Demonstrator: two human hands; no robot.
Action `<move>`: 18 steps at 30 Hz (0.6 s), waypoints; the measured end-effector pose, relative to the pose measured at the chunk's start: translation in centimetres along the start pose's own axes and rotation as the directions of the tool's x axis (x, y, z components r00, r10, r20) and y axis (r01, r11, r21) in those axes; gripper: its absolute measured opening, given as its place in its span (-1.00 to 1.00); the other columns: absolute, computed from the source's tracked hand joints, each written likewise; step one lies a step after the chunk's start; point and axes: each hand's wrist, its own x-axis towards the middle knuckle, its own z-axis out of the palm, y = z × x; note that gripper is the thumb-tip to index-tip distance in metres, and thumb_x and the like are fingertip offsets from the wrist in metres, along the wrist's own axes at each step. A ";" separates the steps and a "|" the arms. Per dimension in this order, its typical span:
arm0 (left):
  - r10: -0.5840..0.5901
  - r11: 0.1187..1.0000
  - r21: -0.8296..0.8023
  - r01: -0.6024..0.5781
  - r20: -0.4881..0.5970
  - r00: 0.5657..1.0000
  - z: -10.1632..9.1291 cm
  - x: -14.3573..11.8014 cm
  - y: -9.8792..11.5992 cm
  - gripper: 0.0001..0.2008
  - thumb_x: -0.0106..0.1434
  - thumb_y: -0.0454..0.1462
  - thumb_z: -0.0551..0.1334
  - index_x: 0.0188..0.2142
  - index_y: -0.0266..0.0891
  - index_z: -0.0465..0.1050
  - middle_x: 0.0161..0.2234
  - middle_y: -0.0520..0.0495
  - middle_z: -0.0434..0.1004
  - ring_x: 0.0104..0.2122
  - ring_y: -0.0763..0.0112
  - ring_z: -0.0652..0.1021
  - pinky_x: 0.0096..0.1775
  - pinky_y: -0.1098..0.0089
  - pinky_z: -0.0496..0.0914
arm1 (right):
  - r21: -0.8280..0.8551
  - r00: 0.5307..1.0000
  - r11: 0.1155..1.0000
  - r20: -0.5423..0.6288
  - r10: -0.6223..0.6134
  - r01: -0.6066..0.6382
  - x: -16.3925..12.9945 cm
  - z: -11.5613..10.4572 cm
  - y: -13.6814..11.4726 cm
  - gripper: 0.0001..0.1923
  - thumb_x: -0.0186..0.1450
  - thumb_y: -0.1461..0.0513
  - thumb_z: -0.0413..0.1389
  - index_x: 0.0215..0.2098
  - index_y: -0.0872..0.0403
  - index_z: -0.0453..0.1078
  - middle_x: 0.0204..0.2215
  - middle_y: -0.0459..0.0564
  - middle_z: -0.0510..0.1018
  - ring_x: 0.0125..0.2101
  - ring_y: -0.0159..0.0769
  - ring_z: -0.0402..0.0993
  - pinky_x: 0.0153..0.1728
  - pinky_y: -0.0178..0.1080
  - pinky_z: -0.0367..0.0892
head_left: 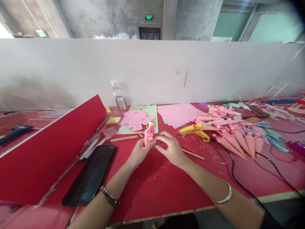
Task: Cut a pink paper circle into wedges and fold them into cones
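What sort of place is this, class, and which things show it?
Probably a craft workshop: a yellow glue gun lies on a red table beside a heap of pink cones, and pieces of pink paper lie on a green sheet.

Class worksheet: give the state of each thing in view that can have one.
Pink swirl-topped cone: upright, held
Left hand: gripping the cone
Right hand: partly open, beside the cone
Yellow glue gun: lying on its side
Smartphone: face up, screen dark
Clear bottle: standing
Exit sign: lit
Pink paper pieces: cut, loosely piled
Other pink cones: heaped
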 end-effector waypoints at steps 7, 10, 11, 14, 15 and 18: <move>-0.017 0.997 -0.068 0.020 0.044 0.999 -0.2 0.1 -0.5 -0.68 -0.01 -0.07 0.24 -0.55 -0.30 0.29 -0.63 0.13 0.15 -0.60 0.60 0.17 -0.53 0.50 0.07 | -0.002 0.999 1.000 -0.045 -0.017 0.017 -0.1 -0.2 0.0 -0.86 0.17 0.32 0.08 -0.30 0.03 0.40 -0.37 -0.04 0.36 -0.31 -0.32 0.33 -0.27 -0.27 0.27; -0.042 0.995 -0.090 0.049 0.074 0.996 -0.3 0.1 -0.6 -0.64 -0.01 -0.04 0.23 -0.60 -0.29 0.20 -0.66 0.16 0.03 -0.62 0.63 0.08 -0.56 0.50 0.00 | -0.016 0.997 0.999 -0.068 -0.037 0.036 -0.1 -0.2 0.0 -0.88 0.17 0.34 0.07 -0.33 0.04 0.39 -0.40 -0.05 0.35 -0.33 -0.33 0.33 -0.29 -0.27 0.27; -0.046 0.995 -0.090 0.053 0.077 0.996 -0.3 0.2 -0.6 -0.63 -0.01 -0.04 0.23 -0.61 -0.28 0.19 -0.66 0.16 0.01 -0.63 0.63 0.07 -0.56 0.50 -0.01 | -0.017 0.997 0.999 -0.070 -0.041 0.040 -0.1 -0.2 0.0 -0.88 0.17 0.34 0.07 -0.34 0.04 0.39 -0.40 -0.05 0.35 -0.33 -0.32 0.32 -0.29 -0.26 0.27; -0.033 0.994 -0.098 0.040 0.075 0.997 -0.3 0.3 -0.8 -0.63 -0.02 -0.05 0.25 -0.62 -0.28 0.20 -0.65 0.15 0.03 -0.61 0.62 0.08 -0.55 0.49 0.00 | -0.002 0.997 0.999 -0.062 -0.045 0.045 0.0 -0.2 -0.1 -0.86 0.17 0.35 0.07 -0.32 0.04 0.38 -0.39 -0.05 0.36 -0.31 -0.32 0.32 -0.28 -0.26 0.27; -0.027 0.994 -0.103 0.035 0.074 0.997 -0.4 0.4 -0.9 -0.64 -0.03 -0.05 0.25 -0.61 -0.29 0.21 -0.64 0.15 0.05 -0.61 0.61 0.09 -0.54 0.49 0.01 | 0.006 0.997 0.999 -0.057 -0.043 0.044 0.0 -0.2 -0.1 -0.85 0.17 0.35 0.07 -0.30 0.03 0.38 -0.38 -0.05 0.36 -0.31 -0.32 0.33 -0.28 -0.25 0.27; -0.026 0.993 -0.112 0.036 0.084 0.996 -0.5 0.4 -1.1 -0.65 -0.03 -0.05 0.25 -0.59 -0.29 0.23 -0.63 0.14 0.08 -0.59 0.60 0.11 -0.52 0.48 0.03 | 0.013 0.998 0.999 -0.054 -0.037 0.037 0.0 -0.1 0.0 -0.85 0.16 0.33 0.08 -0.29 0.02 0.38 -0.37 -0.05 0.36 -0.31 -0.31 0.33 -0.28 -0.25 0.28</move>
